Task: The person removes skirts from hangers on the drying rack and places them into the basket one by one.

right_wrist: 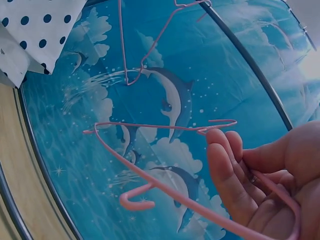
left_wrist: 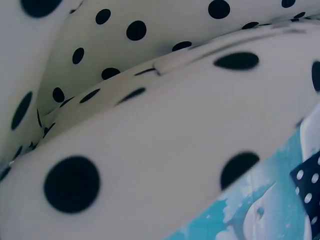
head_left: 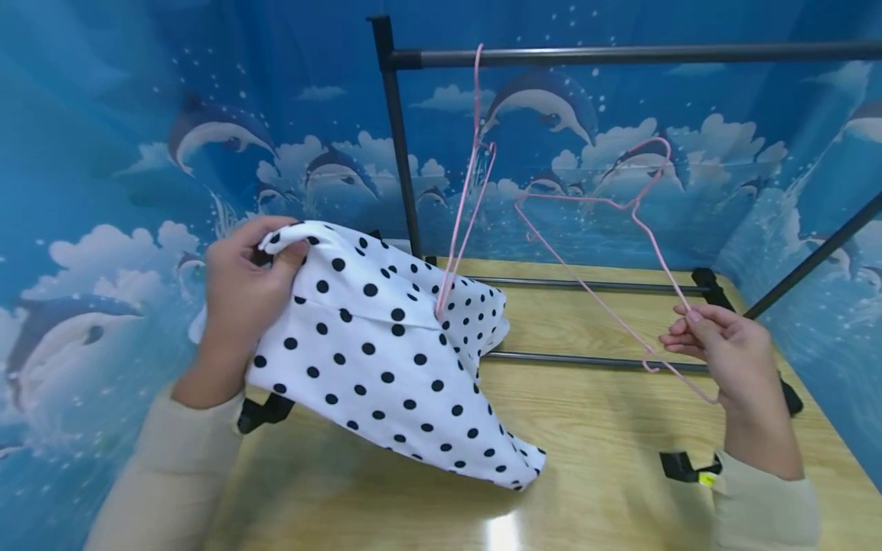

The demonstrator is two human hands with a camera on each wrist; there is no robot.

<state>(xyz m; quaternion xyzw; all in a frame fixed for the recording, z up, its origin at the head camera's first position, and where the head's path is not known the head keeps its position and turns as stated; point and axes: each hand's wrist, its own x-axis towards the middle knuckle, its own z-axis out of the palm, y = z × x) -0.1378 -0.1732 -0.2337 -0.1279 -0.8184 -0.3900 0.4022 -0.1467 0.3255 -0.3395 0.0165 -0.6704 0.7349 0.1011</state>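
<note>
My left hand [head_left: 244, 287] pinches the edge of a white polka-dot cloth [head_left: 386, 379] with black dots, thumb on top. The cloth spreads to the right and droops over the lower frame; what kind of garment it is I cannot tell. Its dotted folds [left_wrist: 135, 130] fill most of the left wrist view. A pink hanger [head_left: 476, 99] hooks over the rail, its lower end against the cloth. At the right, my right hand [head_left: 733, 344] holds a second pink hanger [head_left: 664, 266] by one corner, hook upward. The right wrist view shows thumb and fingers closed on its wire.
A dark metal rack has a top rail [head_left: 620, 54], a left post [head_left: 402, 153] and lower bars [head_left: 599, 360]. Beneath lies a wood-grain surface [head_left: 572, 436]. Dolphin-print curtains [head_left: 83, 191] enclose the space. A dark white-dotted cloth [left_wrist: 309, 192] shows in the left wrist view.
</note>
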